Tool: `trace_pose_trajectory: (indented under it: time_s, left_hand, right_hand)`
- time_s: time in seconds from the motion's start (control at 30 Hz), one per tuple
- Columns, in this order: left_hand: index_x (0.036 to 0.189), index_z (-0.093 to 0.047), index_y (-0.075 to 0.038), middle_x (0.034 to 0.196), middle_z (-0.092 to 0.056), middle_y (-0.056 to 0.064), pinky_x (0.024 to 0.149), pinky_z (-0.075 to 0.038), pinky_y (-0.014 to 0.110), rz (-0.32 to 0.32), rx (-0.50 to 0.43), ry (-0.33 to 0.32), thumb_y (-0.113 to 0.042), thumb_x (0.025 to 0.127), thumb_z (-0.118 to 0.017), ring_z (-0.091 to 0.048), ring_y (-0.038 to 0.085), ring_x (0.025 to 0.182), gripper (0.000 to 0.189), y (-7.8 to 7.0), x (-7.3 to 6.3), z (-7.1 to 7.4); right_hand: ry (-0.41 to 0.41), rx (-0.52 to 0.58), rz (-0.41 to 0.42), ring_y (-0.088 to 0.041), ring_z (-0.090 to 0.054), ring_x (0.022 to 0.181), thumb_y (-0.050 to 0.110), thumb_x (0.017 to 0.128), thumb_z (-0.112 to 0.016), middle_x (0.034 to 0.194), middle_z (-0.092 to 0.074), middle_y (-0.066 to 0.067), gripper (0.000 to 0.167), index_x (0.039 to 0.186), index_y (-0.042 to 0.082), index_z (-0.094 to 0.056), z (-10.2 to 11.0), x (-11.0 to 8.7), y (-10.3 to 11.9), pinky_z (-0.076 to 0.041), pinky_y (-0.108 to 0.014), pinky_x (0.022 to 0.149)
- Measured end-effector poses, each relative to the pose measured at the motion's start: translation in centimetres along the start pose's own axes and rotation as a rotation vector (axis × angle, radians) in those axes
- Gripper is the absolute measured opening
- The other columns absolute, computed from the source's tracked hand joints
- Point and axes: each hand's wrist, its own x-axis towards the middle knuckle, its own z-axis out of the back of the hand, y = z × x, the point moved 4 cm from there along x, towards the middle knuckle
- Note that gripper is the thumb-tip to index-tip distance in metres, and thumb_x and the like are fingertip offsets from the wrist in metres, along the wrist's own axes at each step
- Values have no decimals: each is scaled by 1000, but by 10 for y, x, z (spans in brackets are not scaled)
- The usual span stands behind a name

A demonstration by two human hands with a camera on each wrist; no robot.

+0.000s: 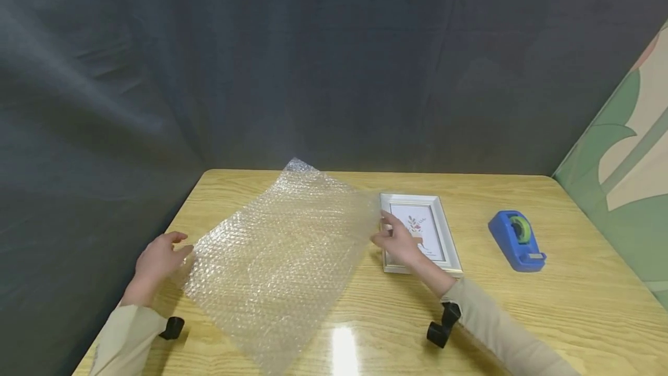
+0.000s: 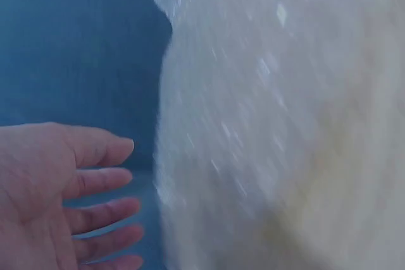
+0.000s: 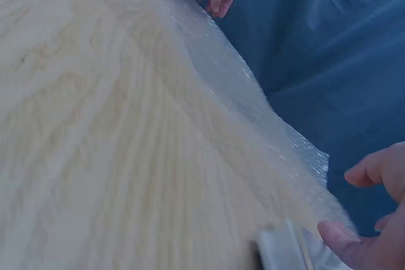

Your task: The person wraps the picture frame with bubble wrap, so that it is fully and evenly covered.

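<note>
I'm holding my left hand and right hand uncurled by the bubble wrap's left and right edges, a picture frame lying right of it.

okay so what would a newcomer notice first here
Probably the large, shiny sheet of bubble wrap, spread over the left and middle of the table. Next, the blue tape dispenser on the right, and the white picture frame between them, with the right hand over it.
</note>
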Motion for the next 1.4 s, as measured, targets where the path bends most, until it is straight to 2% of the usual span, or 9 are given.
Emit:
trace_pose_trajectory:
  time_s: [0.1,0.23,0.53,0.63,0.77,0.9,1.03,1.27,1.4]
  left_hand:
    - [120,-51,6,121,-46,32,76,-41,60,-29,40,-39,-23,87,-55,-44,50,105,44,-28,5,1]
    - [125,-48,4,126,-43,30,82,-40,59,-105,-28,-17,-25,88,-55,-42,48,110,47,-76,13,-10]
    - [133,-42,-3,134,-43,18,96,-36,53,-359,-86,63,-31,83,-62,-39,35,122,60,-198,17,-52]
    - [135,-40,-5,134,-42,15,98,-37,49,-412,-105,84,-33,83,-63,-40,32,122,63,-233,15,-68]
    - [138,-34,-6,134,-41,14,98,-38,45,-447,-153,116,-34,82,-65,-40,30,121,70,-270,10,-89]
    - [139,-34,-6,135,-41,14,99,-37,43,-451,-226,185,-34,81,-65,-41,29,121,71,-297,5,-111]
    - [138,-36,-5,135,-43,12,100,-37,40,-445,-246,230,-36,82,-64,-43,27,121,69,-315,2,-134]
    - [137,-36,-4,132,-43,14,91,-45,36,-375,-281,240,-33,81,-66,-52,27,109,70,-335,-5,-164]
    - [133,-42,-1,127,-48,14,86,-48,34,-393,-190,202,-26,79,-68,-54,27,107,65,-341,-12,-169]
  right_hand:
    - [4,-44,-3,-32,-55,100,8,83,-59,133,-36,-29,69,139,-7,-22,14,-2,-2,-51,-31,75]
    - [9,-99,7,-34,-53,103,12,85,-60,133,-37,-28,67,139,-6,-25,34,-4,-8,-50,-34,78]
    - [10,-257,93,-37,-52,101,17,86,-61,129,-39,-32,64,136,-9,-29,84,-14,-22,-50,-30,70]
    - [-2,-311,96,-37,-51,100,18,87,-60,130,-38,-33,65,136,-10,-28,99,-17,-26,-49,-33,71]
    - [-19,-364,67,-39,-48,102,19,87,-59,131,-36,-33,64,136,-9,-28,113,-18,-33,-48,-35,72]
    - [-54,-409,34,-37,-50,98,19,86,-61,129,-38,-34,64,134,-10,-31,121,-20,-38,-46,-32,69]
    - [-78,-448,19,-37,-51,96,20,86,-61,127,-40,-34,63,133,-11,-33,126,-23,-46,-45,-31,68]
    - [-84,-474,12,-40,-53,96,14,85,-61,123,-44,-37,59,128,-17,-36,127,-25,-63,-48,-43,76]
    - [-59,-444,13,-37,-53,95,8,87,-57,118,-46,-37,54,128,-19,-34,122,-26,-67,-47,-42,76]
